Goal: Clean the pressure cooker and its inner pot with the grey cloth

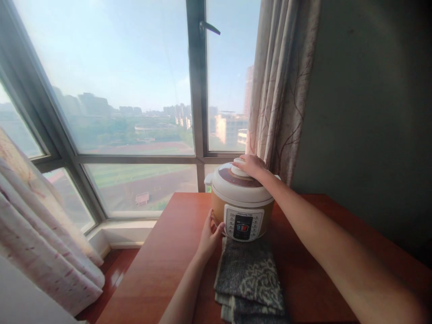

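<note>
— What's in hand at the window desk [162, 270]?

— My right hand [252, 165] clamps its grip on the lid knob [239, 170] of the pressure cooker [241, 204]; my left hand [209, 236] braces the pot's near side, fingers spread flat against it, closed on nothing.

— Next?

— Likely a firm twist of the lid above the folded cloth [249, 274], left holding the body steady.

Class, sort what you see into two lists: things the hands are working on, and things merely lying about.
In hand:
cooker, left hand against its side
knob on the lid, under the right hand

Lying about:
cloth, folded, in front of the cooker
table
curtain
window
</note>
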A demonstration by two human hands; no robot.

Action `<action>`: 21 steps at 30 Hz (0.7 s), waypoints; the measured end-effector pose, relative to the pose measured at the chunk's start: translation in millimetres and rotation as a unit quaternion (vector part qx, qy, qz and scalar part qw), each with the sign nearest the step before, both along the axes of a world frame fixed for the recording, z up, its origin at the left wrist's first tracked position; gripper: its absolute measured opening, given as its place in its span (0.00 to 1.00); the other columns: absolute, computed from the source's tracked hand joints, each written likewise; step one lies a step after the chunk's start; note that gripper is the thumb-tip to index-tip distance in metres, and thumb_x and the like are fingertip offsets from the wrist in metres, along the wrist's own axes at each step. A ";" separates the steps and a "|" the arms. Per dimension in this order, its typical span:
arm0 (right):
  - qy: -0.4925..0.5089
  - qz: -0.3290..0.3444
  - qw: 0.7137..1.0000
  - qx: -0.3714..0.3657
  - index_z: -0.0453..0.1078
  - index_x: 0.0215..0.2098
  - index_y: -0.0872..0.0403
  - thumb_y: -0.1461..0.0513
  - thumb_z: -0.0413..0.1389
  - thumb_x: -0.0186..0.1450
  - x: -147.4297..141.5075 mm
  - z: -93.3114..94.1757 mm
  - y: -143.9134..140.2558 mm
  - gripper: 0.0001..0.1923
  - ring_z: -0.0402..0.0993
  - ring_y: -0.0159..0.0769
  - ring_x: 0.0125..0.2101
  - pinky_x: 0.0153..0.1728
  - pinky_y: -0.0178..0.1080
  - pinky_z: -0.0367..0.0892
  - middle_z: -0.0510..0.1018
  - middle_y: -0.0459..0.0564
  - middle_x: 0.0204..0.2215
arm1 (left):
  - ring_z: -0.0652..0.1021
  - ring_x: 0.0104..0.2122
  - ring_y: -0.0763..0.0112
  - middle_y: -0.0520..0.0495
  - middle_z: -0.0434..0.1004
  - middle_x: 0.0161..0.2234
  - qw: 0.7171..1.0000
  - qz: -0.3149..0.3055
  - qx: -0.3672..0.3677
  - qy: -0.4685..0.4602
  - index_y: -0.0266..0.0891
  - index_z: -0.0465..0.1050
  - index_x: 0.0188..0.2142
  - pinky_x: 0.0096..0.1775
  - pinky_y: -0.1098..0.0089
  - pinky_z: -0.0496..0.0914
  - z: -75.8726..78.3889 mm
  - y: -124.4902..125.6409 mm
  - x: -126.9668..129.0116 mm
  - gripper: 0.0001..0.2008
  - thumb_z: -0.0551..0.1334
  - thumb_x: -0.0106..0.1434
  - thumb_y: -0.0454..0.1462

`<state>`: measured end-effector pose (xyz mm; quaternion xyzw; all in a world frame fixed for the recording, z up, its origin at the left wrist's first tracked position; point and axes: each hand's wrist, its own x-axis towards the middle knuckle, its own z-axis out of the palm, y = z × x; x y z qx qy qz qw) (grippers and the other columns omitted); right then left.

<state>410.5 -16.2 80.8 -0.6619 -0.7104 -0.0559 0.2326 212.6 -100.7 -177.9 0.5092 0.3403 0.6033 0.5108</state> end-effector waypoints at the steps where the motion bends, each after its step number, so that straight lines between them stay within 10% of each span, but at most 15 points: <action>1: 0.001 -0.001 1.000 0.000 0.77 0.48 0.49 0.40 0.52 0.62 -0.1 0.1 -0.1 0.29 0.76 0.49 0.46 0.40 0.41 0.67 0.80 0.57 0.47 | 0.66 0.63 0.49 0.35 0.55 0.68 1.000 0.001 0.003 0.001 0.44 0.50 0.69 0.61 0.53 0.63 0.2 0.1 0.0 0.45 0.68 0.58 0.50; 21: 0.121 0.030 0.992 0.018 0.66 0.61 0.53 0.41 0.49 0.66 8.8 -6.0 -8.7 0.34 0.71 0.46 0.53 0.50 0.40 0.65 0.75 0.58 0.55 | 0.64 0.64 0.47 0.36 0.55 0.68 0.998 0.035 0.001 0.043 0.43 0.54 0.68 0.61 0.54 0.65 -4.5 2.8 -0.4 0.44 0.67 0.57 0.53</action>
